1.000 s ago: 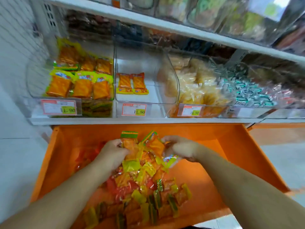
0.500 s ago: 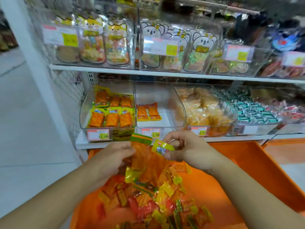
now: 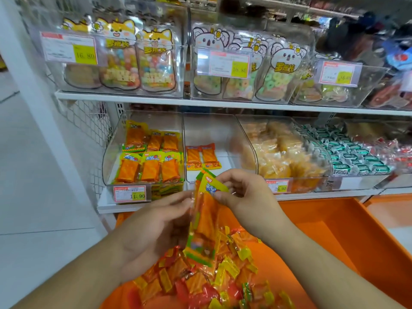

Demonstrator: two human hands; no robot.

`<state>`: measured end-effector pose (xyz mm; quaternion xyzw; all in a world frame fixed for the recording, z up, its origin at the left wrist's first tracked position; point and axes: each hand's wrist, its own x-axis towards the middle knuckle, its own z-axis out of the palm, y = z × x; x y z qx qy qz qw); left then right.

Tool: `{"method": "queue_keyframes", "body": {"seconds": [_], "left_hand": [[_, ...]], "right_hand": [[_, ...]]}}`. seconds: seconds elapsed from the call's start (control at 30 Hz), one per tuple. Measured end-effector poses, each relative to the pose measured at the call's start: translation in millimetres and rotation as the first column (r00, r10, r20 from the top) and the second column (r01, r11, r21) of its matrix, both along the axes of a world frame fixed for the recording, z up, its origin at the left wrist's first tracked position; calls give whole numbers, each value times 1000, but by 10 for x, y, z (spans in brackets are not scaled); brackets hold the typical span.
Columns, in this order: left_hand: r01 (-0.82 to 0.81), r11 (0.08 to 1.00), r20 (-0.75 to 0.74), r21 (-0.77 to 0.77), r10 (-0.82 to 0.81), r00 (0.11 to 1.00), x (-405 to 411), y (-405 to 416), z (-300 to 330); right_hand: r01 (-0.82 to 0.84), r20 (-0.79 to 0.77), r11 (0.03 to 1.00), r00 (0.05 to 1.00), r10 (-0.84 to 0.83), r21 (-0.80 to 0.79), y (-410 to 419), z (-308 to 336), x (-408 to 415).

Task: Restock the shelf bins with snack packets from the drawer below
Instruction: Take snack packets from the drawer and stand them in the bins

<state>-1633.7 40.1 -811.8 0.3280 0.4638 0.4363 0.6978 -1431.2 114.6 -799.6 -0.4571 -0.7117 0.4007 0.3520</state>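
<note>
You are only partway through the job, as far as I can judge. Closest to you, the orange drawer (image 3: 334,233) is still holding a big loose pile of snack packets (image 3: 200,284), red, orange and yellow ones all mixed up. So a lot is waiting to go up.

Just above that pile, you are holding a small stack of orange packets (image 3: 206,219) upright between both hands. Your left hand (image 3: 153,228) is half open, with the palm cupping the side of the stack and the fingers pressing on its edge. Your right hand (image 3: 243,195) is curled in, with the thumb and fingers pinching the yellow top of the front packet. Both hands are gripping the stack, not resting loose.

Farther away, on the lower shelf, the left bin (image 3: 145,161) is looking fairly full with neat rows of orange packets that seem to match yours. The middle bin (image 3: 209,150) is nearly bare, showing only two packets (image 3: 201,157) lying side by side. I think that one needs the most filling.

The bins to the right are looking well stocked with other snacks.
</note>
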Motion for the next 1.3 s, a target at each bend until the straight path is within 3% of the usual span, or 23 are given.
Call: {"method": "queue_keyframes", "body": {"seconds": [0.23, 0.43, 0.53, 0.73, 0.87, 0.97, 1.07, 1.17, 1.3], "left_hand": [[7, 1000, -48, 13, -7, 999, -14, -20, -20], [-253, 965, -306, 64, 261, 916, -83, -27, 53], [-311, 949, -326, 45, 308, 894, -112, -34, 52], [-144, 989, -172, -37, 136, 976, -8, -82, 70], [71, 996, -269, 60, -52, 962, 75, -161, 115], [48, 991, -334, 124, -4, 943, 85, -170, 103], [-53, 984, -315, 169, 104, 943, 70, -146, 94], [-84, 975, -294, 204, 143, 945, 34, -132, 116], [-4, 989, -266, 149, 43, 963, -42, -111, 100]], "right_hand": [[-47, -78, 997, 996, 43, -54, 3, 29, 5], [-63, -159, 987, 987, 39, -148, 49, 48, 159], [-69, -174, 984, 984, 40, -163, 35, 63, 193], [-58, -144, 988, 989, 37, -143, -37, 53, 97], [-15, -147, 996, 989, 2, -93, -78, 29, -7], [42, -180, 997, 982, -54, -71, -96, 27, -59], [94, -246, 975, 959, -143, -200, -110, 34, -86], [-47, -133, 944, 991, 3, -327, -165, 7, -67], [-141, 49, 980, 988, 149, -140, -227, -6, -108]]}}
